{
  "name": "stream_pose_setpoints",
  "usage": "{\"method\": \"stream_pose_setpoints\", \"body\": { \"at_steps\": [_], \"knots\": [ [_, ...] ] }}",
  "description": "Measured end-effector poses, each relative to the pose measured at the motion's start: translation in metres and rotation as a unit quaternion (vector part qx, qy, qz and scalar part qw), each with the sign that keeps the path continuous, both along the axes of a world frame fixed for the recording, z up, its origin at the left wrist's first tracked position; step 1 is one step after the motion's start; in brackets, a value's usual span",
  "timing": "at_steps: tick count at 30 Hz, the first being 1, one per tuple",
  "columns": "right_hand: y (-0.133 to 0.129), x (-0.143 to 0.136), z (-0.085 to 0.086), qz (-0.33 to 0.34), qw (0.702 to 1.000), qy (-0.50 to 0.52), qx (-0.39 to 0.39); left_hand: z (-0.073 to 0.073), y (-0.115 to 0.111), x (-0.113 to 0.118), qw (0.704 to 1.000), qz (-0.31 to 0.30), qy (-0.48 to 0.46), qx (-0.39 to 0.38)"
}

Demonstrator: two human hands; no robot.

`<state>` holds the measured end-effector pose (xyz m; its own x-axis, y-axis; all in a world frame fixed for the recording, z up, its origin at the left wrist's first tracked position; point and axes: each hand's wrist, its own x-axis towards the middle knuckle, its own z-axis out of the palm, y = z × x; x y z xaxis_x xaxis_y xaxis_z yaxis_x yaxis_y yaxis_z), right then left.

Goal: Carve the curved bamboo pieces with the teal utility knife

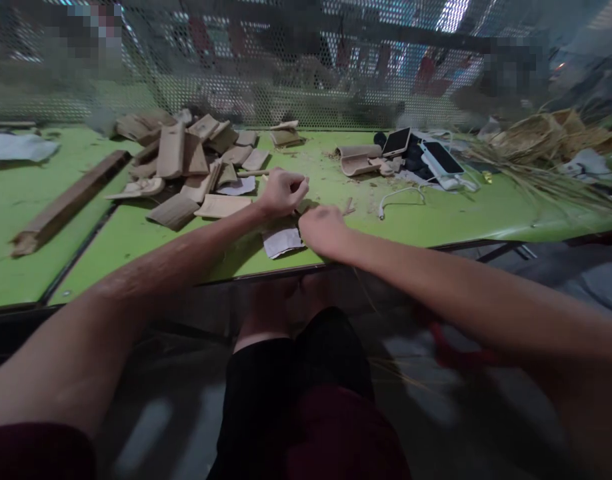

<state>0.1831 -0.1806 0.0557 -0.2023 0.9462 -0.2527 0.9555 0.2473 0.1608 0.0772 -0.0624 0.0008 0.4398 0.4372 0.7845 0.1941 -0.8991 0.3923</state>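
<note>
Near the front edge of the green table (pixel 211 257), my left hand (pixel 285 192) is closed, with its fingers curled over something I cannot make out. Close beside it on the right, my right hand (pixel 322 230) is also closed, and what it holds is hidden. A folded piece of pale paper (pixel 282 241) lies just below my hands at the table edge. A flat light wooden piece (pixel 222 206) rests to the left of my left hand. Thin brown scraps (pixel 349 206) lie right of my hands.
A heap of curved wooden pieces (pixel 171 150) is at the back left, beside a long wooden bar (pixel 71 200). Phones (pixel 443 159), a white cable (pixel 403 193) and dry straw (pixel 546 147) lie to the right. A perforated metal screen (pixel 286 87) stands behind.
</note>
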Motion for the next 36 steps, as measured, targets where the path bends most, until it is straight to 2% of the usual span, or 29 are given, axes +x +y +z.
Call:
{"method": "stream_pose_setpoints", "body": {
  "at_steps": [4,7,10,19,22,27,36],
  "knots": [
    [-0.003,0.005,-0.006,-0.011,1.000,0.005,0.010,0.009,-0.001,0.003,0.999,-0.009,0.049,-0.015],
    [-0.001,0.018,0.000,-0.008,0.999,0.012,-0.029,0.009,-0.002,0.000,0.997,-0.015,0.073,-0.015],
    [0.003,0.028,0.007,-0.046,0.998,0.023,-0.047,0.006,-0.002,-0.004,0.996,-0.026,0.083,-0.001],
    [0.003,0.036,-0.001,-0.074,0.995,0.054,0.043,0.003,-0.003,-0.009,0.998,-0.017,0.061,0.020],
    [0.002,0.039,-0.004,-0.054,0.995,0.052,0.062,0.006,-0.002,-0.008,0.997,-0.012,0.074,0.009],
    [0.007,0.042,-0.012,0.003,0.999,0.025,0.030,0.012,0.001,-0.006,0.997,0.019,0.080,0.009],
    [0.004,0.026,-0.011,0.026,0.999,0.038,0.020,0.020,0.004,0.006,0.995,-0.010,0.093,-0.031]
  ]
}}
